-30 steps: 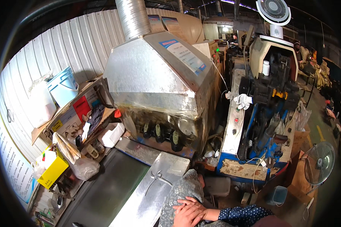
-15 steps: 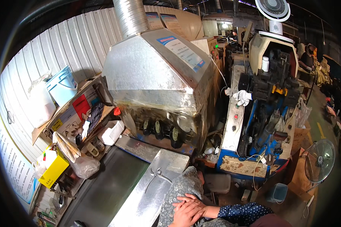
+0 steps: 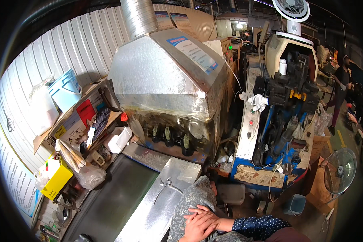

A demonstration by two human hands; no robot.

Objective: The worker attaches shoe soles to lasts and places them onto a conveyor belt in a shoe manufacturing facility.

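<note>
My left hand (image 3: 199,227) lies across my right hand (image 3: 201,210); both rest on a knee covered in grey patterned cloth (image 3: 192,197). The fingers of both hands are laid out flat, and I see nothing held in them. The left palm hides part of the right hand. Nearest to them, on the left, is a bare metal sheet (image 3: 143,220) with a thin curved metal piece (image 3: 165,186) on it. Alongside runs a dark belt (image 3: 113,197), where a black, shiny object (image 3: 83,238) shows at the lower edge.
A metal hood (image 3: 161,76) stands ahead, with three dark shoe-like pieces (image 3: 168,137) beneath it. Right of it stands a blue-framed machine (image 3: 270,177) with white gloves (image 3: 258,103). A cluttered shelf (image 3: 88,117) lines the left wall; a fan (image 3: 340,171) stands far right.
My hands stay in place. The black object on the belt shows slightly more at the lower edge. At the far right, a person in the background now stands upright in the aisle.
</note>
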